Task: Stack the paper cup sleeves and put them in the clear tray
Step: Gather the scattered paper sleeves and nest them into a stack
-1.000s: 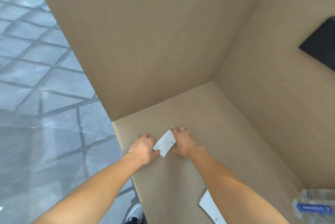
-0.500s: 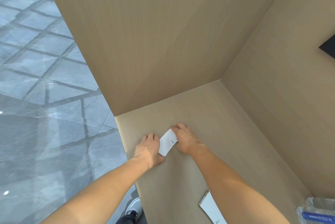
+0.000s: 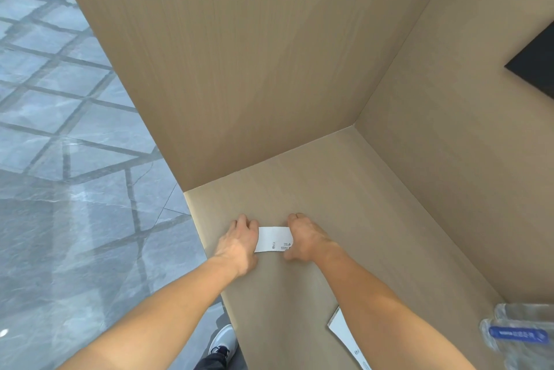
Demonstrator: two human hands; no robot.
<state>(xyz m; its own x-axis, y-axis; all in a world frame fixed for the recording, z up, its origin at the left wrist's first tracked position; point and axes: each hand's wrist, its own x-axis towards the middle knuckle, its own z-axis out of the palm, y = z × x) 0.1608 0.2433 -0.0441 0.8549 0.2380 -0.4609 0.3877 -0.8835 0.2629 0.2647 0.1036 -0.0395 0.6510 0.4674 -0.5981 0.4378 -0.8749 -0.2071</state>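
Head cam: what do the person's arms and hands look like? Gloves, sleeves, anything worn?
Both the left hand and right hand are bare: no gloves, rings or watch visible. Both forearms are uncovered as far as the frame shows, with no sleeves in view.

The white paper cup sleeve [image 3: 274,239], tilted a second ago with one end toward the far side, now lies level, running left to right. The left hand [image 3: 239,239] and right hand [image 3: 305,237] have drawn apart to grip its two ends.
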